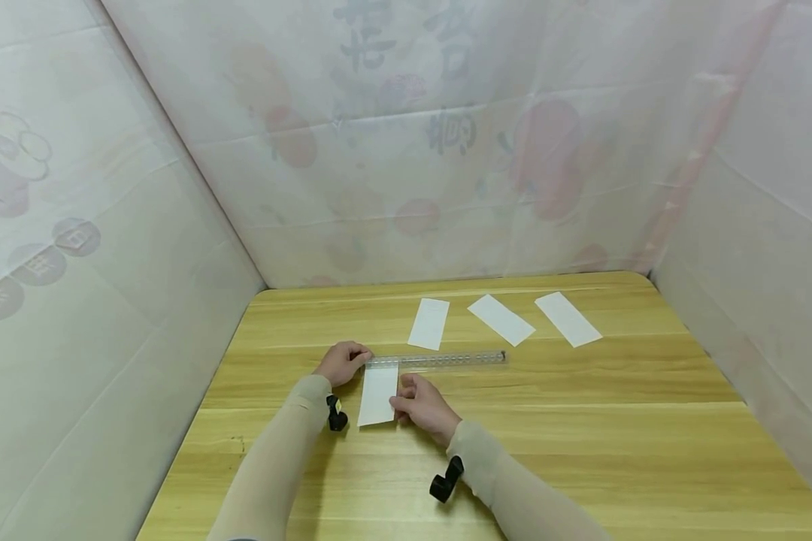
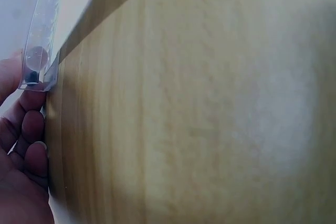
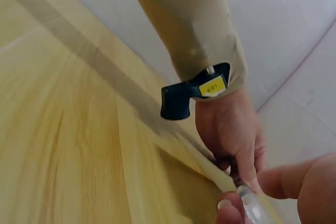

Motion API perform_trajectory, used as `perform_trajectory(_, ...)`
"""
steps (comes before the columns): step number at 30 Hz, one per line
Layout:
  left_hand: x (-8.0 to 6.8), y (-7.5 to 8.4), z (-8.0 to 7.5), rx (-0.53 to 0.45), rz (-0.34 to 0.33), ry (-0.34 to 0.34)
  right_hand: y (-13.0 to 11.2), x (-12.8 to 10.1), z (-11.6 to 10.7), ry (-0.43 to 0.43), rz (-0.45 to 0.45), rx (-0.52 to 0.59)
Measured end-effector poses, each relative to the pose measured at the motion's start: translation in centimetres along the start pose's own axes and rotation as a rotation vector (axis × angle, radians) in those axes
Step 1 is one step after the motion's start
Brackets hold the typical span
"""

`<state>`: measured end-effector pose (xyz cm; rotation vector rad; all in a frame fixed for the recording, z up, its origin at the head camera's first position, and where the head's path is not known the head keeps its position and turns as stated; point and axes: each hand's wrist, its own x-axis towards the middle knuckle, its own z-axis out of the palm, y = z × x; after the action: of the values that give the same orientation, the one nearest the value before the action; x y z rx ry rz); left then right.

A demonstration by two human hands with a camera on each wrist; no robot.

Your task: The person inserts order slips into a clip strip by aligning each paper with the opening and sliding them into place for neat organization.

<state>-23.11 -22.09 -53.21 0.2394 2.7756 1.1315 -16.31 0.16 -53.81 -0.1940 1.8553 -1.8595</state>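
A clear plastic ruler (image 1: 446,360) runs sideways above the wooden table, with a white slip of paper (image 1: 379,394) extending from its left end toward the person. My left hand (image 1: 341,364) pinches the ruler's left end; in the left wrist view the thumb and forefinger meet at the ruler's end (image 2: 37,59), the other fingers curled below. My right hand (image 1: 428,406) pinches the slip by its right edge, thumb on the near face. In the right wrist view, the right thumb (image 3: 286,181) and a fingertip stand close to the ruler and my left hand (image 3: 231,129).
Three more white slips lie apart at the back of the table: one upright slip (image 1: 429,324), one slanted slip (image 1: 501,320) and one at the right (image 1: 568,318). Fabric walls (image 1: 406,188) enclose the wooden table (image 1: 582,436) at the back and sides.
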Motion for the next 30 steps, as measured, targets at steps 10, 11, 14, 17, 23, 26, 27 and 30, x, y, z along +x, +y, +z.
perform_trajectory(10, 0.0, -0.2, -0.1, -0.009, -0.004, -0.005, -0.3, -0.3, 0.4, -0.007, 0.106, 0.03)
perform_trajectory(11, 0.0, -0.2, 0.0, -0.013, 0.002, -0.008, -0.3, -0.3, 0.4, -0.009, 0.112, 0.029)
perform_trajectory(14, 0.1, -0.3, 0.0, -0.01, 0.018, -0.013, 0.0, -0.1, 0.3, -0.014, 0.131, 0.039)
perform_trajectory(17, 0.1, -0.4, 0.0, -0.007, 0.03, -0.012, 0.2, 0.1, 0.2, -0.011, 0.137, 0.029)
perform_trajectory(23, 0.1, -0.2, 0.0, -0.015, 0.019, -0.007, 0.2, 0.3, 0.3, 0.003, 0.144, 0.026)
perform_trajectory(26, 0.1, -0.1, 0.0, -0.017, 0.016, -0.005, 0.2, 0.5, 0.4, 0.003, 0.156, 0.018)
perform_trajectory(27, 0.1, -0.1, 0.0, -0.017, 0.015, -0.005, 0.2, 0.6, 0.4, 0.003, 0.162, 0.011)
perform_trajectory(30, 0.0, 0.0, 0.0, -0.018, 0.012, -0.005, 0.2, 0.9, 0.5, 0.005, 0.182, 0.002)
